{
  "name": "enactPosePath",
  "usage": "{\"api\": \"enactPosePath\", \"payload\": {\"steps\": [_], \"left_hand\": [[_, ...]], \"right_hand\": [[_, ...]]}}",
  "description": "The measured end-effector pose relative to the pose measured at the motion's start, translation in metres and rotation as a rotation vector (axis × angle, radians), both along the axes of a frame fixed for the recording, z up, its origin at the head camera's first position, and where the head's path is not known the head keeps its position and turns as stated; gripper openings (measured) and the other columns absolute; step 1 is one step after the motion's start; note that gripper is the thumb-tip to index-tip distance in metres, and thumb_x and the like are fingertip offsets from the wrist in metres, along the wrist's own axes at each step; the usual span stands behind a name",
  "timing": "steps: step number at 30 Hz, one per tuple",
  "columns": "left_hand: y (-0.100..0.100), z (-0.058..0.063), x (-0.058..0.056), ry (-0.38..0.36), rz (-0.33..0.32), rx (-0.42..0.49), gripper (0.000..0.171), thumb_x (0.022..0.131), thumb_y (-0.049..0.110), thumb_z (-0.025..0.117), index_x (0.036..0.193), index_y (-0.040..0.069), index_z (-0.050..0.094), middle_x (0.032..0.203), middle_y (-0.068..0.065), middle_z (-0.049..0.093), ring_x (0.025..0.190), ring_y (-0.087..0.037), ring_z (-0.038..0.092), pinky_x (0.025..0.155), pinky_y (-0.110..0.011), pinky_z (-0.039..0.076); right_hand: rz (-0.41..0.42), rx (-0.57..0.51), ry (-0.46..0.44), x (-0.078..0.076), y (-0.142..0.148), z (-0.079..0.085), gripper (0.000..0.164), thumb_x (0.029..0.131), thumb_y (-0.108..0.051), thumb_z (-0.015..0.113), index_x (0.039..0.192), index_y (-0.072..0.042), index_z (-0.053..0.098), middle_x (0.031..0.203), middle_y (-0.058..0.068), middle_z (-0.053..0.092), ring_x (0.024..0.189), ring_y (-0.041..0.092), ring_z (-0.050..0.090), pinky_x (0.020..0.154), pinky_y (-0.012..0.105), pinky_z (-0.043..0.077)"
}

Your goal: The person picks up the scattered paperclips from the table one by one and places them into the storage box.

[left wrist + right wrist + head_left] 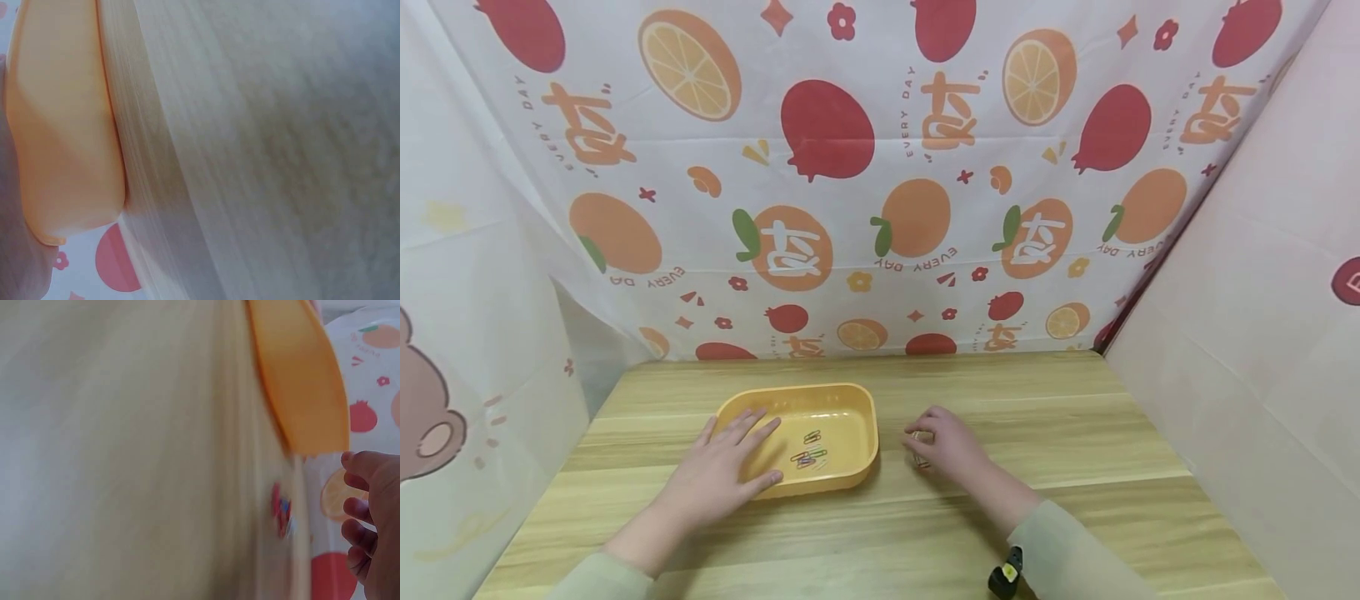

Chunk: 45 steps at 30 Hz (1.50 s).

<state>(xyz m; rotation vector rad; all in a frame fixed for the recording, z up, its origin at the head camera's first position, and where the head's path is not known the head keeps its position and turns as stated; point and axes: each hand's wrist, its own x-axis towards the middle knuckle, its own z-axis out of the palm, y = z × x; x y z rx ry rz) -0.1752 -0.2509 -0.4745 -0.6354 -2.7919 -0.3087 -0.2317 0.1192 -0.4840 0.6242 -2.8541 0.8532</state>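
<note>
My left hand [718,468] rests over the left side of a yellow-orange tray [856,477], fingers spread and straight, the thumb along the front rim. Several coloured paper clips [808,457] lie loose on the tray's floor. To the right of the tray, my right hand [949,446] hovers low with loosely bent fingers. Just below those fingers a small group of paper clips [921,461] sits on the table, partly hidden by the hand. The right wrist view shows that group blurred, apart from the fingertips [355,531], and nothing visible in the grasp.
The wood-grain table [1060,467] extends around the tray. Behind it hangs a fruit-printed cloth [865,300], and pale cloth panels flank both sides. A black strap with a yellow mark [1007,573] is by the right sleeve.
</note>
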Motion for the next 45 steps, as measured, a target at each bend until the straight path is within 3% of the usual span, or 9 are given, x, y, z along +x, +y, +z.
{"api": "enactPosePath", "payload": {"steps": [10, 20, 30, 37, 45], "left_hand": [[-0.002, -0.002, -0.001, 0.015, -0.003, -0.005, 0.076, 0.089, 0.06, 0.064, 0.15, 0.019, 0.044, 0.156, -0.013, 0.038, 0.143, -0.038, 0.032, 0.119, -0.058, 0.002], [-0.002, -0.002, 0.0, 0.002, 0.003, -0.002, 0.076, 0.089, 0.061, 0.063, 0.15, 0.019, 0.045, 0.156, -0.012, 0.038, 0.144, -0.037, 0.032, 0.12, -0.057, 0.0], [-0.002, -0.002, -0.001, -0.005, 0.003, 0.006, 0.077, 0.088, 0.061, 0.064, 0.15, 0.02, 0.044, 0.156, -0.012, 0.038, 0.144, -0.037, 0.032, 0.12, -0.057, 0.001], [-0.002, -0.002, -0.001, -0.019, 0.004, 0.0, 0.077, 0.089, 0.061, 0.063, 0.151, 0.02, 0.043, 0.157, -0.012, 0.035, 0.145, -0.036, 0.03, 0.12, -0.058, 0.002], [-0.002, -0.004, -0.001, -0.009, 0.005, 0.001, 0.076, 0.089, 0.061, 0.063, 0.151, 0.022, 0.043, 0.157, -0.011, 0.036, 0.145, -0.036, 0.03, 0.12, -0.055, -0.001]], "right_hand": [[0.017, 0.093, 0.059, 0.014, 0.034, -0.021, 0.017, 0.087, -0.033, 0.076, 0.099, -0.022, 0.078, 0.092, -0.013, 0.06, 0.084, 0.006, 0.055, 0.072, 0.028, 0.052], [0.058, 0.078, 0.039, 0.018, 0.041, -0.025, 0.013, 0.087, -0.031, 0.076, 0.097, -0.023, 0.078, 0.091, -0.013, 0.06, 0.083, 0.007, 0.057, 0.073, 0.029, 0.052], [0.089, 0.12, 0.039, 0.015, 0.04, -0.027, 0.011, 0.089, -0.028, 0.075, 0.098, -0.024, 0.078, 0.091, -0.014, 0.061, 0.084, 0.006, 0.057, 0.072, 0.027, 0.052], [0.102, 0.152, 0.061, 0.01, 0.038, -0.029, 0.009, 0.089, -0.025, 0.075, 0.097, -0.024, 0.078, 0.093, -0.013, 0.065, 0.088, 0.009, 0.061, 0.078, 0.032, 0.054], [0.113, 0.184, 0.051, 0.005, 0.036, -0.028, 0.007, 0.088, -0.029, 0.076, 0.09, -0.023, 0.077, 0.088, -0.015, 0.062, 0.08, 0.005, 0.057, 0.072, 0.029, 0.052]]}}
